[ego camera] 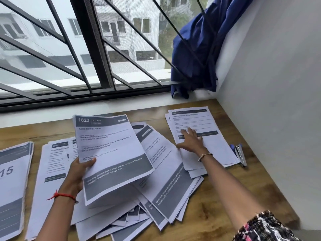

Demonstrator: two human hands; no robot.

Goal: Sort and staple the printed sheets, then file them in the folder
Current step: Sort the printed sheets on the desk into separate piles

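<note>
L hand [78,173] gripped 1623 sheets [111,153], thumb on top, held above loose pile [165,188] mid-desk [243,188]. R hand [191,140] flat, fingers spread, pressing sorted stack [194,119] at far right. Stapler [240,154] lay just right of that stack, long axis near-to-far; R hand nearer.

Head view, sole camera: wide-angle, worn on head, facing forward and down, close over bench [264,171]; window [90,49] straight ahead, wall [278,84] along right edge.
</note>
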